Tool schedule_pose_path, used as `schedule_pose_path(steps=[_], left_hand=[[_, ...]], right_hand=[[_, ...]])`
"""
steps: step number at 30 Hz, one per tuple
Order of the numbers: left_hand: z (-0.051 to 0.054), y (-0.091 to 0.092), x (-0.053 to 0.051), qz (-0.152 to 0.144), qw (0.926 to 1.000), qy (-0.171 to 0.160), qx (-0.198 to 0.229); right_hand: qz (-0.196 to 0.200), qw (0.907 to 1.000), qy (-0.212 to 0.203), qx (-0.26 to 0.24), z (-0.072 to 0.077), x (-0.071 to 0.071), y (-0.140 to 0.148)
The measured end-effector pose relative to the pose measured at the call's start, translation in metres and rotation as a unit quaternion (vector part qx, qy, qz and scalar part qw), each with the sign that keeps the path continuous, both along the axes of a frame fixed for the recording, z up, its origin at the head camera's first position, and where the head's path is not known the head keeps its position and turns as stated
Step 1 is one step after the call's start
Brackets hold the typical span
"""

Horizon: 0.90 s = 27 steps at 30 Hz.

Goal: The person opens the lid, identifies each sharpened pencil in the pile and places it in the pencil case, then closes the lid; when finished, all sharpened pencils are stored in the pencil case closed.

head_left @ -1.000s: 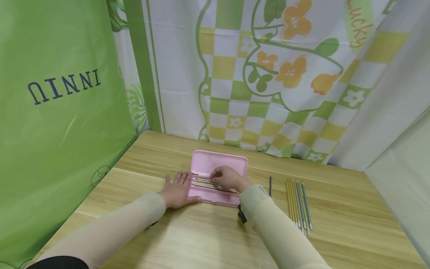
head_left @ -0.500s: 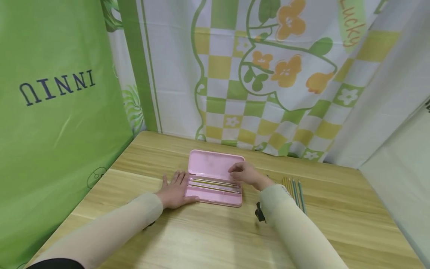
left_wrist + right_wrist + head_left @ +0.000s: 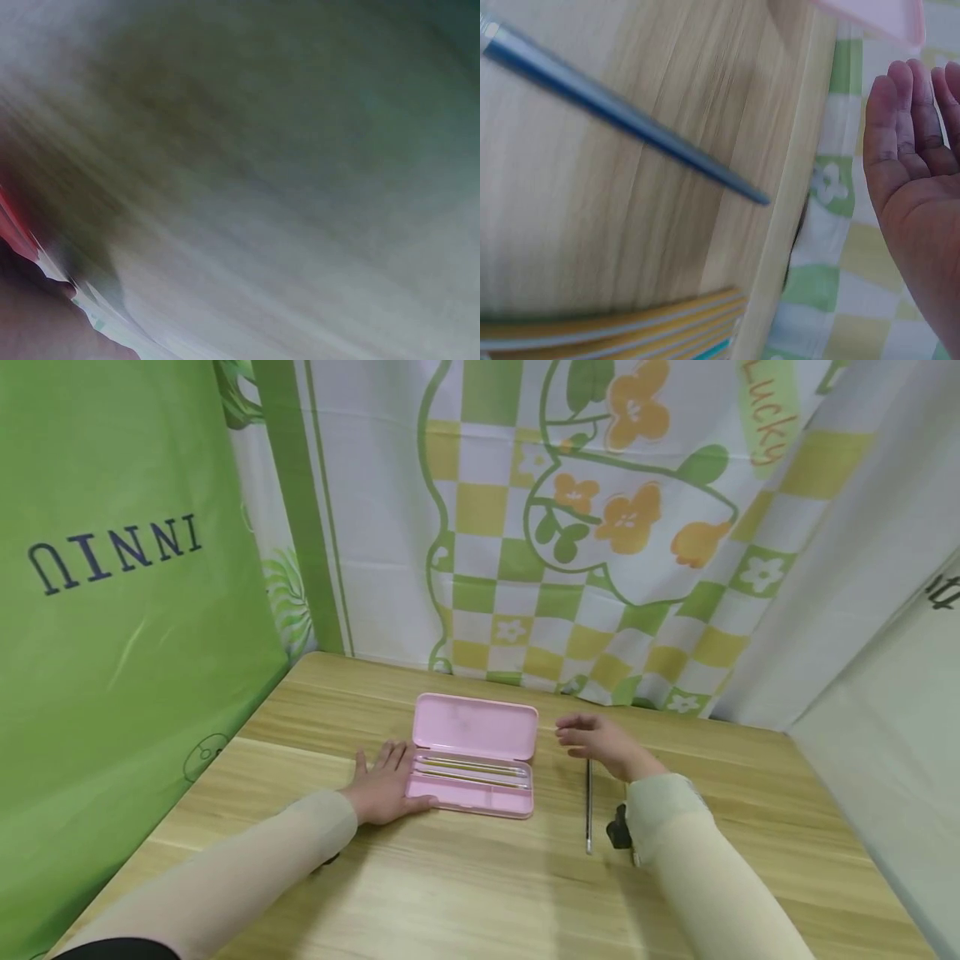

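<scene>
A pink pencil case (image 3: 471, 799) lies on the table with its lid (image 3: 476, 727) raised at the back. Inside it are several yellowish pencils (image 3: 472, 767) lying lengthwise. My left hand (image 3: 382, 789) rests spread at the case's left end, its thumb along the front rim. To the right of the case, my right hand (image 3: 606, 746) hovers with loosely bent fingers and holds nothing. Below that hand a single dark pencil (image 3: 588, 818) lies on the table, also in the right wrist view, where the dark pencil (image 3: 630, 120) looks bluish.
Several yellow pencils (image 3: 630, 330) and a teal one lie side by side in the right wrist view; my right forearm hides most of them in the head view. A patterned curtain (image 3: 480, 510) hangs behind the wooden table (image 3: 465, 893). A green sheet (image 3: 112, 652) hangs at left.
My right hand has left the pencil case and moved right, over the dark pencil. My left hand stays at the case. The head view has shifted slightly.
</scene>
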<state>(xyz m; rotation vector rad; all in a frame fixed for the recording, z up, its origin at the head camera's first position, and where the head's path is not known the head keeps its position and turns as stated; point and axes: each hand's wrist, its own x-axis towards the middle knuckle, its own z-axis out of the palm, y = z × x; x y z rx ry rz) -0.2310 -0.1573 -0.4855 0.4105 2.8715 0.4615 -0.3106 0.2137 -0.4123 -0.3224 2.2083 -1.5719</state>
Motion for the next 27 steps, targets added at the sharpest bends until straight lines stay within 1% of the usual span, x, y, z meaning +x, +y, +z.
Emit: schedule_pose_path(steps=[6,12,15,17,21,23,27], left_hand=[[0.000,0.002,-0.002,-0.005,1.0000,0.003,0.006],[-0.003,-0.002,-0.002,-0.007,0.9999,0.005,0.010],[-0.001,-0.001,0.000,-0.007,0.9998,0.001,0.018],[0.002,-0.001,0.002,-0.007,0.9998,0.000,0.021],[0.007,0.000,0.004,-0.008,0.9999,-0.005,0.012],[0.008,0.000,0.004,-0.009,0.9999,-0.007,0.013],[0.006,-0.001,0.004,-0.009,0.9998,-0.006,0.016]], right_hand=[[-0.032,0.9994,0.010,-0.001,-0.001,0.005,0.029],[-0.055,0.9981,0.012,0.024,-0.001,0.010,0.063],[-0.074,0.9964,0.013,0.040,0.001,0.014,0.083],[-0.083,0.9956,0.013,0.041,0.000,0.016,0.096],[-0.098,0.9940,0.010,0.046,0.000,0.024,0.118],[-0.110,0.9927,0.005,0.049,0.000,0.027,0.128],[-0.131,0.9900,-0.013,0.052,-0.001,0.035,0.144]])
